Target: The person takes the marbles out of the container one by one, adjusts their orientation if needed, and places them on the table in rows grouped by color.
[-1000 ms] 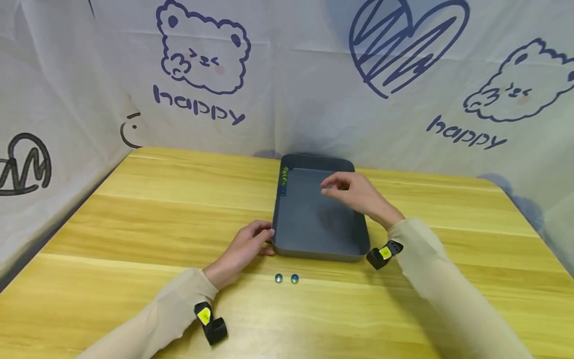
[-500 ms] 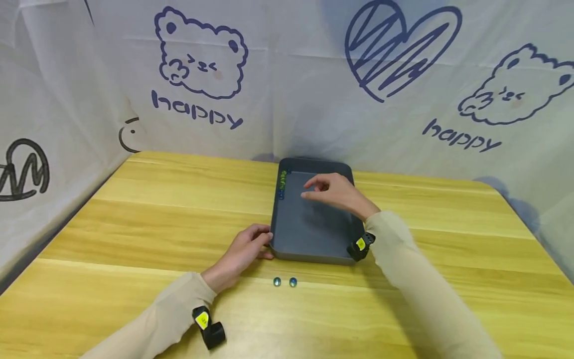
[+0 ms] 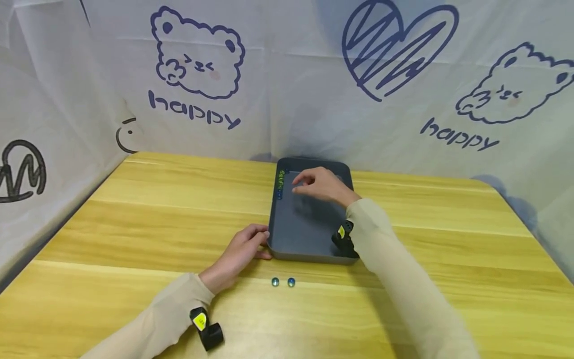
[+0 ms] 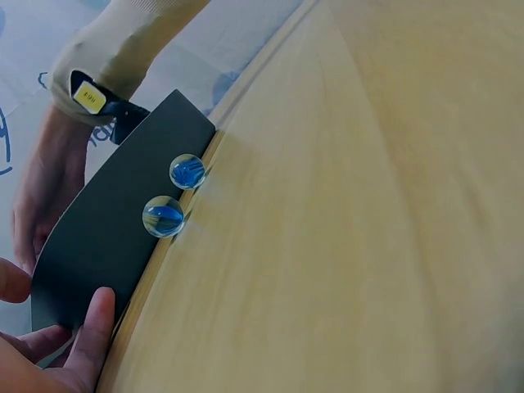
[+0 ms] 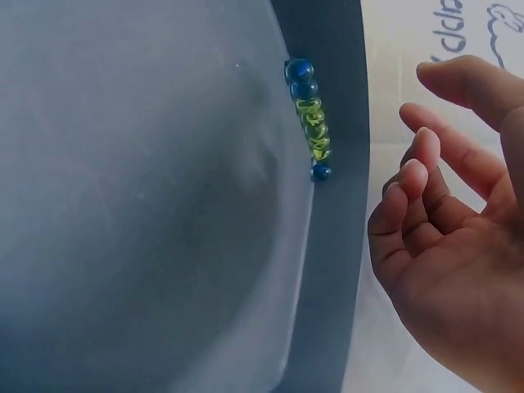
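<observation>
A dark grey tray (image 3: 293, 229) lies on the wooden table. My left hand (image 3: 235, 257) rests against its near left corner; in the left wrist view a fingertip presses the outer wall (image 4: 106, 221). Above the tray hovers my right hand (image 3: 323, 185), thumb and index finger apart, the other fingers loosely curled, with nothing between them. Along the tray's left side, several green marbles (image 5: 313, 123) and blue marbles (image 5: 300, 72) sit in a touching row. Two clear marbles with blue swirls, a left one (image 3: 275, 282) and a right one (image 3: 291, 282), lie on the table before the tray.
The wooden table (image 3: 134, 219) spreads out on both sides of the tray. Behind it hangs a white cloth (image 3: 296, 99) with bear and heart drawings, close to the tray's far end. Each wrist carries a black camera, such as the left one (image 3: 211, 335).
My right hand has moved left over the tray, towards the marble row. The left hand keeps its place at the corner, and the two marbles on the table stay put.
</observation>
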A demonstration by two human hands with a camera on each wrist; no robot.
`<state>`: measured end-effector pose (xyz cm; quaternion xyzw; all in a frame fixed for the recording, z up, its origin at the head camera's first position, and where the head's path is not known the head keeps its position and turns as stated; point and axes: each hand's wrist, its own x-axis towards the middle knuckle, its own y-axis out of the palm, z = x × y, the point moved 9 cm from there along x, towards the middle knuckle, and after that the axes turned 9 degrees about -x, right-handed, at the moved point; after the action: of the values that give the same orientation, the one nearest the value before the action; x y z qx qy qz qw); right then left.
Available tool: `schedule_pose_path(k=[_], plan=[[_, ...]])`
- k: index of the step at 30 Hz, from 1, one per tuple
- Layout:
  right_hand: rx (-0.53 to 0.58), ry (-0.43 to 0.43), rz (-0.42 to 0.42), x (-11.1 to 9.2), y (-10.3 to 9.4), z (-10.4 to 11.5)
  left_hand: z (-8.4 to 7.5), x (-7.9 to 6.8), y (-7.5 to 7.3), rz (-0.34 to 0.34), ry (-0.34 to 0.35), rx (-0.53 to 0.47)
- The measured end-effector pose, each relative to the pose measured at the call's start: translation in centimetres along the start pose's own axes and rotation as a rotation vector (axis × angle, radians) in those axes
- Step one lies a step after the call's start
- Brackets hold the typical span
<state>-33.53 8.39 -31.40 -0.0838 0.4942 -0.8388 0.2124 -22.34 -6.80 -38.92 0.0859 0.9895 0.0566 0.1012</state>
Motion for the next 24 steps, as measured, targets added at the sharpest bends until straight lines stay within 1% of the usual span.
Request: schedule_pose_path(k=[4,8,10,15,17,24], plan=[[0.068,0.023,0.006,0.5,0.6,-0.5,0.2,-0.1,-0.2,-0.016,-0.011,0.006],[0.17,0.089,-0.035,1.1,0.9,-1.6,0.1,-0.1,-0.2,-0.013,-0.006,0.006],[0.197,0.11,-0.041,1.3,1.2,-2.1,0.1,-0.1,-0.1,-0.006,-0.004,0.004],[0.164,0.122,0.034,1.9,2.8,-2.5,0.2,-0.1,-0.1,-0.004,-0.012,-0.004],[0.155,0.126,0.046,2.0,3.2,-2.6,0.1,-0.1,-0.2,-0.003,-0.014,-0.004],[0.168,0.148,-0.005,2.2,3.3,-2.4,0.0,0.2,0.2,0.016,-0.015,-0.003]])
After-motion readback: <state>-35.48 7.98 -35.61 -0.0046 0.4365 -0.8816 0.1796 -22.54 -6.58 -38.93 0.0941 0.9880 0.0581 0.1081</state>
